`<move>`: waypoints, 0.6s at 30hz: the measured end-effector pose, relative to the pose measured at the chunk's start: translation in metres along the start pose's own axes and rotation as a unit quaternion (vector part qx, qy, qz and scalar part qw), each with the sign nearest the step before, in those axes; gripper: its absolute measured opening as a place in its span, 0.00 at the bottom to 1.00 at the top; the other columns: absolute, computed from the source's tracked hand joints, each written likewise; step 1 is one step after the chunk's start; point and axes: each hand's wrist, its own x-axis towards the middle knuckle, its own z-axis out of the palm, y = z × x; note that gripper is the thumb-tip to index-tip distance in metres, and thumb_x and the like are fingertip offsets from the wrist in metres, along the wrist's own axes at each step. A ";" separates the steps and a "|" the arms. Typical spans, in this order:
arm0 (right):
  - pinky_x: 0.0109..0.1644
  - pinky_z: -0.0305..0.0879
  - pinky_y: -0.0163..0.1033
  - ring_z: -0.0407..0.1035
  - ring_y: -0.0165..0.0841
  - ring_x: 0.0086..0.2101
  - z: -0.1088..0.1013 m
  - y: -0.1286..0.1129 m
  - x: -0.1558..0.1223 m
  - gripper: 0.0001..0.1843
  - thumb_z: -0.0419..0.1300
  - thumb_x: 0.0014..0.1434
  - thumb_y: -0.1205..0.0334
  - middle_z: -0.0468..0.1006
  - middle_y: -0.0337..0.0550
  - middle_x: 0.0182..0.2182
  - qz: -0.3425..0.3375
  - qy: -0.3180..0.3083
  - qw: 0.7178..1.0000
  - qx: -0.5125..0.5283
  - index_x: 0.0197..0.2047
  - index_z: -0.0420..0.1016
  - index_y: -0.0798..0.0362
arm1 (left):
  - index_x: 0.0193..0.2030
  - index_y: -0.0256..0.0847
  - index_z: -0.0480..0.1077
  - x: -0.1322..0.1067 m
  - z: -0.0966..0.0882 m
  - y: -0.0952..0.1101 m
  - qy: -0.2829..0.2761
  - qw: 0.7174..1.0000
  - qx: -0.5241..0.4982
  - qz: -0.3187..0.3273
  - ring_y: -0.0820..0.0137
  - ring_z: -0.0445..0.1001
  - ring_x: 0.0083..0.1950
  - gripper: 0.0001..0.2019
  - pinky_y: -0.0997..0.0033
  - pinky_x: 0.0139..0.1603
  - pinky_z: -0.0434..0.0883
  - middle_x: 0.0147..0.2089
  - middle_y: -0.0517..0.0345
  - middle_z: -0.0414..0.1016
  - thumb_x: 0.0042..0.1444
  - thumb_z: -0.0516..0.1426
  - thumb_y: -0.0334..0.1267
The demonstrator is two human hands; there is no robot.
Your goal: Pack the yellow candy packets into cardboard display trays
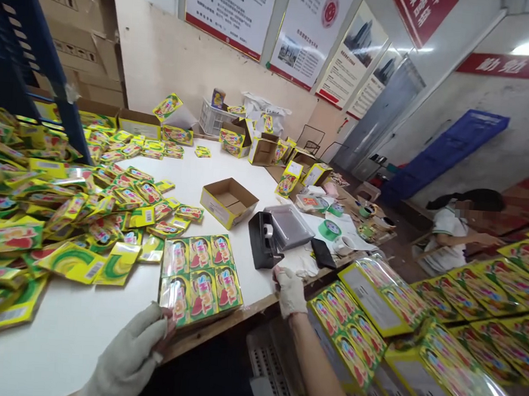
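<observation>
A clear-wrapped pack of six small yellow-green boxes [201, 278] lies on the white table [81, 324] near its front edge. My left hand [132, 354], in a white knit glove, grips the pack's near left corner. My right hand [289, 290], also gloved, rests at the table's edge just below a black tape dispenser [264, 240], fingers curled; whether it holds anything is hidden.
Several loose yellow boxes [53, 209] heap over the table's left. An open cardboard carton [228, 202], a grey tray [290, 224] and a green tape roll [329, 229] lie further back. Wrapped packs [417, 339] stack at the right. Another person [455, 233] crouches beyond them.
</observation>
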 end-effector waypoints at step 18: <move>0.19 0.54 0.29 0.61 0.24 0.18 0.034 -0.032 -0.124 0.26 0.68 0.47 0.39 0.68 0.33 0.19 0.129 -0.236 0.945 0.187 0.27 0.66 0.53 | 0.43 0.41 0.72 -0.002 -0.007 0.030 0.048 0.997 0.058 -0.033 0.69 0.72 0.40 0.21 0.73 0.37 0.74 0.40 0.52 0.70 0.46 0.49 0.20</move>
